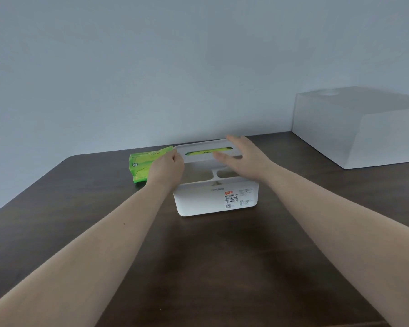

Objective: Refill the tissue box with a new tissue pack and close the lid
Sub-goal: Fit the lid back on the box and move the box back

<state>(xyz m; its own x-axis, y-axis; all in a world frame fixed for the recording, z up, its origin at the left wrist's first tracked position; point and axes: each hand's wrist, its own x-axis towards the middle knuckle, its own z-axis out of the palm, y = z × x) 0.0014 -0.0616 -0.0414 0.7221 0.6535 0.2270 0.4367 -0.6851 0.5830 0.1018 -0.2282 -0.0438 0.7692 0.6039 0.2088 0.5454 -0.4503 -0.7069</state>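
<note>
A white tissue box stands on the dark wooden table, label facing me. Its white slotted lid is raised above the body and tilted toward me, and a divider shows in the open top. My left hand is closed on the lid's left end. At the lid's right end my right hand is spread, thumb on the front face and fingers over the top edge. A green tissue pack lies on the table behind and left of the box, partly hidden by my left hand; green shows through the slot.
A large white box sits at the back right of the table against the pale wall. The table's left edge runs diagonally toward me, with its rounded corner just left of the green pack.
</note>
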